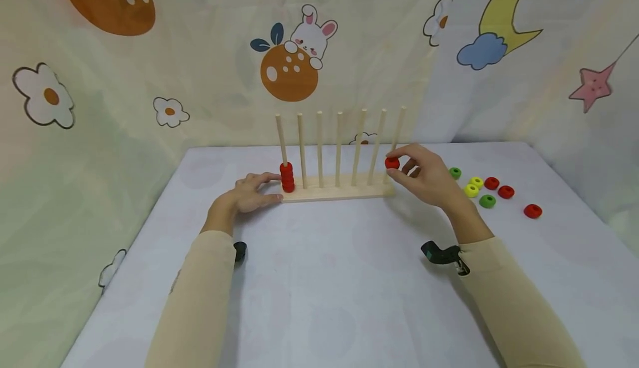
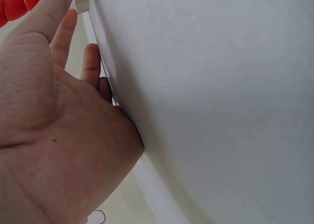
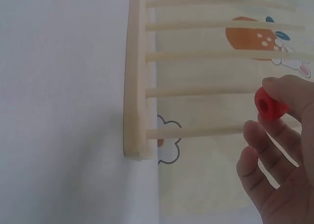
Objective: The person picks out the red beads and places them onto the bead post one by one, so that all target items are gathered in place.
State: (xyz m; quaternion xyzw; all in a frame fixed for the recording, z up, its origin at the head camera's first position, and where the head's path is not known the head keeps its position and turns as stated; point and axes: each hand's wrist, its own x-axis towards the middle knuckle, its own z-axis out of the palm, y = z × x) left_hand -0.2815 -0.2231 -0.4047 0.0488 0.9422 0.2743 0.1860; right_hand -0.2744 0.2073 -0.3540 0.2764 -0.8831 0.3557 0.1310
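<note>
A pale wooden rack with several upright pegs has a long flat base (image 1: pixel 339 191). On its leftmost peg sits a stack of red beads (image 1: pixel 287 177), also seen in the left wrist view as red beads (image 2: pixel 15 7) at the upper left corner. My left hand (image 1: pixel 248 193) is at the base's left end, thumb in front and fingers behind, fairly straight and touching it. My right hand (image 1: pixel 424 175) pinches a red bead (image 1: pixel 391 163) between thumb and fingertip near the rightmost peg (image 1: pixel 397 129). In the right wrist view, the hole of that bead (image 3: pixel 270 104) shows, apart from the pegs.
Loose beads lie on the white table right of the rack: green beads (image 1: pixel 487 201), yellow beads (image 1: pixel 471 191) and red beads (image 1: pixel 532 211). A patterned cloth (image 1: pixel 214 79) hangs behind the table. Dark wrist camera mounts (image 1: pixel 440 253) stick out from both sleeves.
</note>
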